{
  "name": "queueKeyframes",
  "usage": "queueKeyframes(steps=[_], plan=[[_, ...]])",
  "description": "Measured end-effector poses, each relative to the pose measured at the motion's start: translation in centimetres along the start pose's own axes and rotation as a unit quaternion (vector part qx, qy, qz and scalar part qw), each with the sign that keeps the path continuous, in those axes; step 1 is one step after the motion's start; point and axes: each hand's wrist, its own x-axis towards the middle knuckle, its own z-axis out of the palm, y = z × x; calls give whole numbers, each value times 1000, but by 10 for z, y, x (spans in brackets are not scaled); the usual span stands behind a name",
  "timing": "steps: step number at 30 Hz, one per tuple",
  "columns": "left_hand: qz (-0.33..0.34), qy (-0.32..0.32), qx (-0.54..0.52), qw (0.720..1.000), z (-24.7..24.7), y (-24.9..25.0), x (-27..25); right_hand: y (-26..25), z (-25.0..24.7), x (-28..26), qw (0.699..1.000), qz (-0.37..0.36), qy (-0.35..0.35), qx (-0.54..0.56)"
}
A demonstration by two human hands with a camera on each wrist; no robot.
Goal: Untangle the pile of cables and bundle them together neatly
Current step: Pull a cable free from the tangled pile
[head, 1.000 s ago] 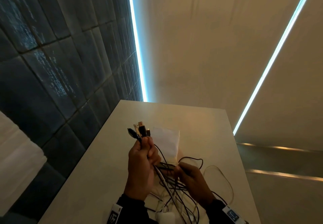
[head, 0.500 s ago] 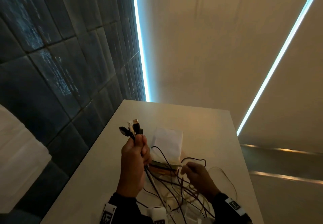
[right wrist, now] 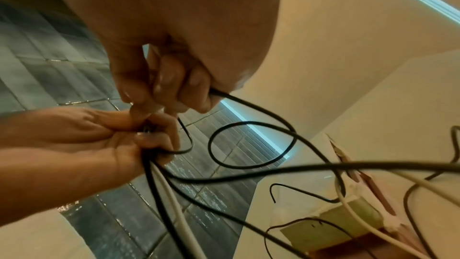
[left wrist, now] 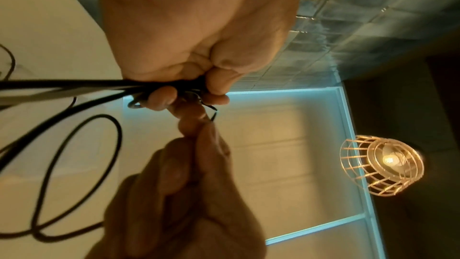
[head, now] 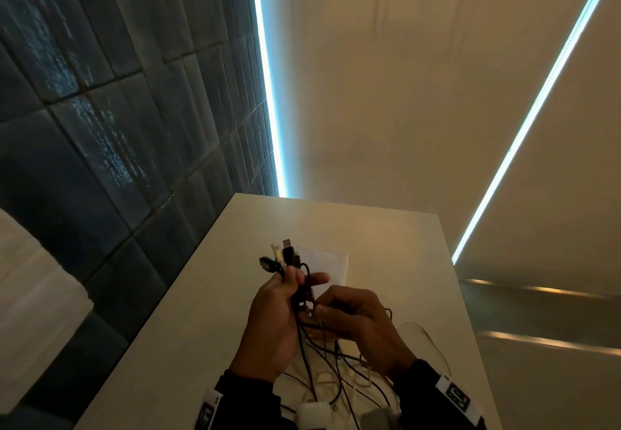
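My left hand (head: 285, 295) grips a bunch of black and white cables (head: 304, 345) upright above the table. Their plugs (head: 284, 256) stick out above the fist. The loose lengths (head: 336, 379) hang down and lie tangled on the tabletop. My right hand (head: 336, 312) is pressed against the left one and pinches a thin black cable (right wrist: 248, 105) that loops away below it. In the left wrist view the left hand (left wrist: 199, 56) clamps the black cables (left wrist: 74, 83), with the right hand (left wrist: 186, 194) just beneath. The right wrist view has the right hand (right wrist: 174, 86) touching the left hand (right wrist: 87, 145).
A white sheet (head: 327, 261) lies on the pale table (head: 201, 329) behind the hands. A white charger block (head: 312, 413) sits at the near edge among the cables. Dark tiled wall runs along the left; the table's right edge drops off to the floor.
My right hand has risen from the hanging cables to meet the left hand just under the plugs. The left hand still holds the bunch and has shifted slightly right.
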Motion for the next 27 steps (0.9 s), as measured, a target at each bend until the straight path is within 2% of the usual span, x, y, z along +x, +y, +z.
queueKeyframes(steps=[3, 6, 10, 19, 27], plan=[[-10, -27, -37, 999, 2, 1, -3, 10, -3, -1, 1000, 17, -21, -6], [21, -28, -80, 996, 6, 2, -5, 22, -8, -1, 998, 21, -48, -24], [73, -20, -113, 991, 1, 6, -2, 47, -25, -2, 999, 34, -4, -23], [115, -4, -61, 992, -6, 10, -6, 88, -30, -8, 997, 40, 24, -65], [121, -4, 3, 993, -11, 10, -9, 101, -27, -17, 995, 53, 8, -88]])
